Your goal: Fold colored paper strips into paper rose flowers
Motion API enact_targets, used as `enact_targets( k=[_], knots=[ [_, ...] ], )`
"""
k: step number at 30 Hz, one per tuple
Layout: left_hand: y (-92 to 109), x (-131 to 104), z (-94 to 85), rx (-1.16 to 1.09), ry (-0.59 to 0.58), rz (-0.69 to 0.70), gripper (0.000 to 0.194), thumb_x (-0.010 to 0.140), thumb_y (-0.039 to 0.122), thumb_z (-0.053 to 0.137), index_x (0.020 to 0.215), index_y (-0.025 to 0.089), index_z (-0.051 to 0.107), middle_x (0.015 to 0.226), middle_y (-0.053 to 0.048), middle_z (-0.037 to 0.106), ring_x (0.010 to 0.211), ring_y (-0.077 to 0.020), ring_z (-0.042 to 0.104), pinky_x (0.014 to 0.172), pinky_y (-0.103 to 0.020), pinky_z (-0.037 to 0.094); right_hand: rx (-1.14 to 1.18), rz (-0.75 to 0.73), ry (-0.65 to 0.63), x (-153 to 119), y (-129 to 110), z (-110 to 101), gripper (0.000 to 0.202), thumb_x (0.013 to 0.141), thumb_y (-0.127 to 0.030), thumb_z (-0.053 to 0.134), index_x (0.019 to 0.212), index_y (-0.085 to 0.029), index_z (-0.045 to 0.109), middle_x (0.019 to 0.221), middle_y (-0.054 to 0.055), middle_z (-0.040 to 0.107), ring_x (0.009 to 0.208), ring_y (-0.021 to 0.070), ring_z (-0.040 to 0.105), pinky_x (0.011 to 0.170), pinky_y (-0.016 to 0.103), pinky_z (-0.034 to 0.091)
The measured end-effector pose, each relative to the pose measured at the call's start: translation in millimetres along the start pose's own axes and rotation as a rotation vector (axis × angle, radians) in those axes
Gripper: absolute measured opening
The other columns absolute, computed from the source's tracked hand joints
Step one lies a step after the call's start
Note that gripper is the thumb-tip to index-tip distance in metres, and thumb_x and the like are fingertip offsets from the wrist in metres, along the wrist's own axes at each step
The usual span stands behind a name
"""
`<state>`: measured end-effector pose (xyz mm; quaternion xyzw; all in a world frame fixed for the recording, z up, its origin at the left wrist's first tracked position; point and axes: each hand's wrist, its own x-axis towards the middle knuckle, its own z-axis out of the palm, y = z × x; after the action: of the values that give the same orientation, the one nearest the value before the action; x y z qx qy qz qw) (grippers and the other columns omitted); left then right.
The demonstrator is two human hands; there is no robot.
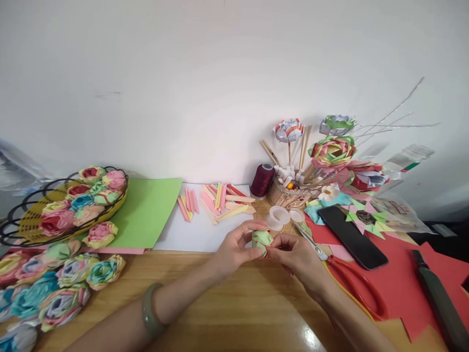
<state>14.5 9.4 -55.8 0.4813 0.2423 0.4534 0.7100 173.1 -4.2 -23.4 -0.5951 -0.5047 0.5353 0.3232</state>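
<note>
A small green paper flower (261, 238) with red edges is held between my two hands, above the front part of the wooden table. My left hand (240, 244) is closed round its left side, thumb below and fingers above. From the right, my right hand (291, 250) pinches the flower's lower right edge, where a bit of red shows. Just behind the flower stands a white round tub (277, 218). To the right of my right hand lie red-handled scissors (331, 261), with their blades pointing toward the tub.
At left, a yellow basket (27, 222) holds several paper flowers, with more beside it. Folded paper strips (227, 200) lie on white paper. A maroon thread spool (262, 180), a pot of sticks (289, 195), a black phone (353, 237) and a dark-handled cutter (439, 298) stand or lie around.
</note>
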Motion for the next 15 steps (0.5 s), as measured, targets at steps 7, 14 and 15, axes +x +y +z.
enact_targets(
  k=[7,14,15],
  knots=[
    [0,1,1.8,-0.052,0.092,-0.005,0.034,0.064,0.022,0.070,0.097,0.020,0.060,0.121,-0.007,0.048,0.103,-0.0201,0.049,0.085,-0.030,0.040,-0.064,-0.049,0.084,-1,0,4,0.029,0.060,-0.043,0.069,0.064,-0.015,0.063,0.054,-0.002,0.052,0.041,0.0055,0.032,0.036,0.019,0.024],
    [6,2,3.1,-0.198,0.235,-0.054,0.040,0.071,0.029,0.064,0.109,0.024,0.052,0.106,-0.006,0.054,0.097,-0.0183,0.053,0.079,-0.032,0.047,-0.275,-0.329,0.199,-16,0,10,0.034,0.081,-0.040,0.049,0.105,-0.021,0.064,0.083,0.007,0.062,0.056,0.0138,0.051,0.047,0.025,0.042],
    [7,2,3.5,-0.218,0.237,-0.061,0.038,0.072,0.031,0.063,0.108,0.025,0.052,0.108,-0.005,0.053,0.096,-0.0181,0.053,0.077,-0.032,0.048,-0.328,-0.411,0.241,-17,2,11,0.034,0.082,-0.037,0.047,0.110,-0.022,0.061,0.090,0.008,0.061,0.064,0.0162,0.054,0.052,0.027,0.045]
  ],
)
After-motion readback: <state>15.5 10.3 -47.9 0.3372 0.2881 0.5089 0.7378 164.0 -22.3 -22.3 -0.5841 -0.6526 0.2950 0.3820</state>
